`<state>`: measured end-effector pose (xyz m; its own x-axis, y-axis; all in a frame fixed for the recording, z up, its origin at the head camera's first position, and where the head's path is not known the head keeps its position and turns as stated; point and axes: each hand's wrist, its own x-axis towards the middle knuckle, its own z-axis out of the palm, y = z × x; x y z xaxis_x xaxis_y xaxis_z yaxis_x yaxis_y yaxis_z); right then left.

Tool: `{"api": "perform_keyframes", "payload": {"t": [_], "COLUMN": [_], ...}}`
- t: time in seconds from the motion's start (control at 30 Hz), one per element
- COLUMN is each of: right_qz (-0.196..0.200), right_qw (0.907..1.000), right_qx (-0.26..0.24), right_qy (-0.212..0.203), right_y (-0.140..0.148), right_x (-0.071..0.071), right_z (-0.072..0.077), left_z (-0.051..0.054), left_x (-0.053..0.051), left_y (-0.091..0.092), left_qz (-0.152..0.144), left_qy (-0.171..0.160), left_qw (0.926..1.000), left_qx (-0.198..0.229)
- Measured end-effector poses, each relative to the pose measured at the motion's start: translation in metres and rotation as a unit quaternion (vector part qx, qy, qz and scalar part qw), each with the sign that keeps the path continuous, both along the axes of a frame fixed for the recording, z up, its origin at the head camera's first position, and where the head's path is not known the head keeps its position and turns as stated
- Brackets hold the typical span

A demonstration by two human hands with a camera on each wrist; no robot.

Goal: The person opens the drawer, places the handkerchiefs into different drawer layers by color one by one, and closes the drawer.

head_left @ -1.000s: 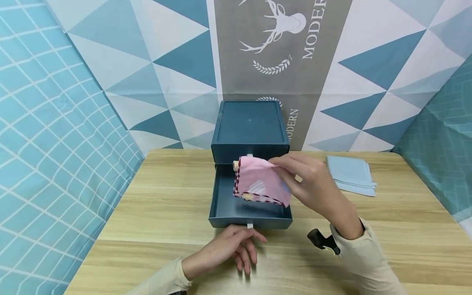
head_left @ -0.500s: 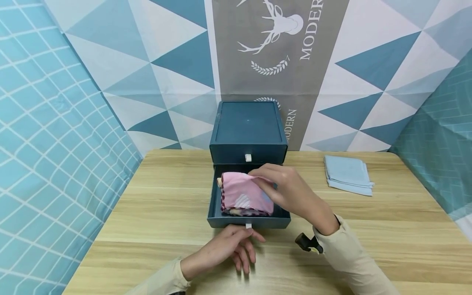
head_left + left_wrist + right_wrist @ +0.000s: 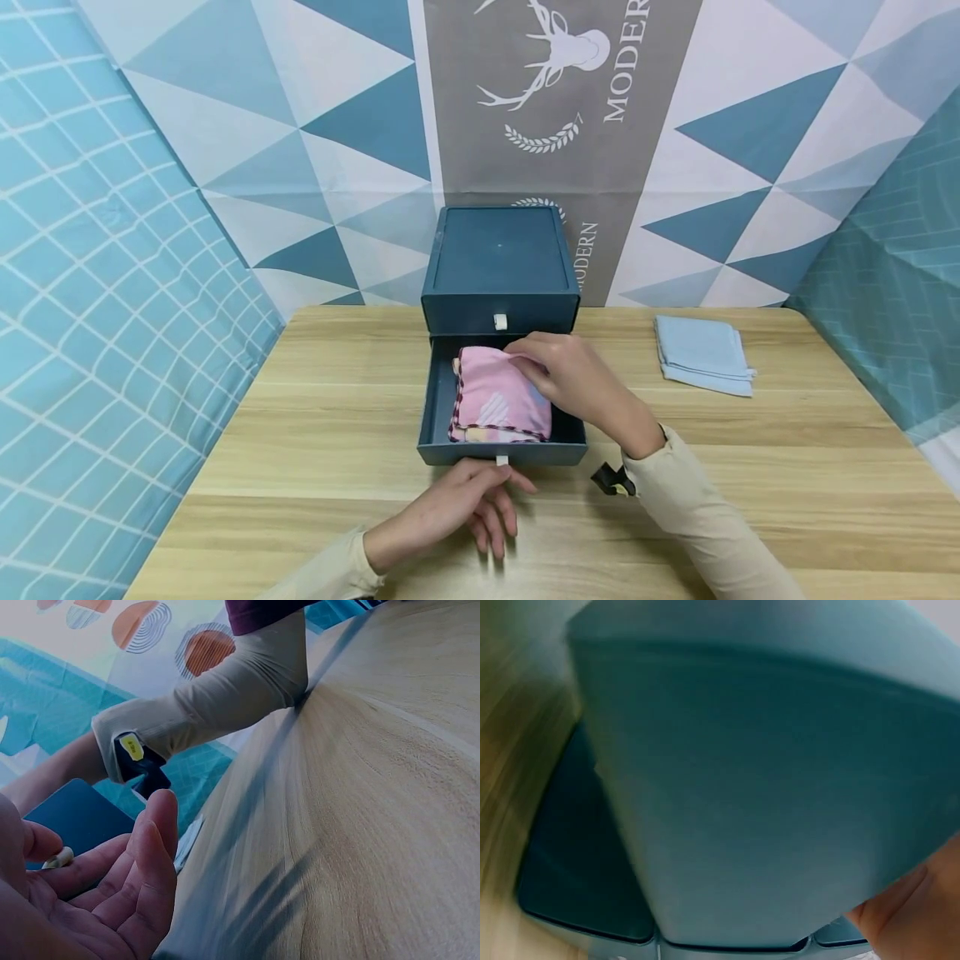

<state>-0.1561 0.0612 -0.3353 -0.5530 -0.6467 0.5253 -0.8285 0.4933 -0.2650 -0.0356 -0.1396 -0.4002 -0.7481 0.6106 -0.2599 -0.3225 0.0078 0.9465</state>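
Note:
A pink cloth with a dark checked border (image 3: pixel 495 392) lies folded inside the pulled-out lower drawer (image 3: pixel 457 455) of a dark blue cabinet (image 3: pixel 498 258). My right hand (image 3: pixel 588 385) pinches the cloth's upper right edge between thumb and fingers. At the drawer front, my left hand (image 3: pixel 468 504) has thumb and index finger on the small white tab (image 3: pixel 502 460). The left wrist view shows that hand (image 3: pixel 105 892) pinching the tab (image 3: pixel 58 858), the other fingers loosely bent. In the right wrist view the cabinet (image 3: pixel 742 787) covers most of the frame, and the cloth is hidden.
A folded light blue cloth (image 3: pixel 705 354) lies on the wooden table (image 3: pixel 322 433), right of the cabinet. The upper drawer (image 3: pixel 465 313) is closed, with its own white tab. Patterned sheets stand behind and at both sides of the table.
My right hand has brought the pink cloth left and down from above the drawer into it, still pinching its edge. The left hand stays at the tab.

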Motion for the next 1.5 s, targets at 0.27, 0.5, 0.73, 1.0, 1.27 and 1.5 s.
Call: {"api": "perform_keyframes", "payload": {"t": [0.27,0.5,0.73,1.0,1.27,1.5], "right_qz": [-0.011,-0.013,-0.014,-0.013,-0.007,-0.059], "right_qw": [0.9996,0.998,0.9972,0.9952,0.9988,0.9946], "right_qx": [0.02,0.053,0.061,0.069,0.029,-0.082], "right_qy": [-0.016,-0.03,-0.041,-0.068,-0.04,0.024], "right_y": [-0.007,-0.011,-0.01,-0.01,0.006,0.038], "right_x": [-0.002,-0.003,-0.001,0.0,0.002,0.004], "right_z": [-0.005,-0.009,-0.009,-0.009,0.011,0.038], "left_z": [0.0,-0.001,-0.002,-0.002,0.0,0.003], "left_x": [0.001,0.001,0.001,0.002,0.001,-0.001], "left_y": [-0.002,-0.002,-0.002,-0.003,-0.003,-0.002], "left_qz": [0.003,0.005,0.006,0.005,0.0,-0.006], "left_qy": [-0.003,-0.003,-0.001,-0.004,-0.012,-0.014], "left_qw": [1.0,0.9999,0.9999,1.0,0.9999,0.9998], "left_qx": [-0.005,-0.009,-0.008,-0.007,-0.008,-0.015]}}
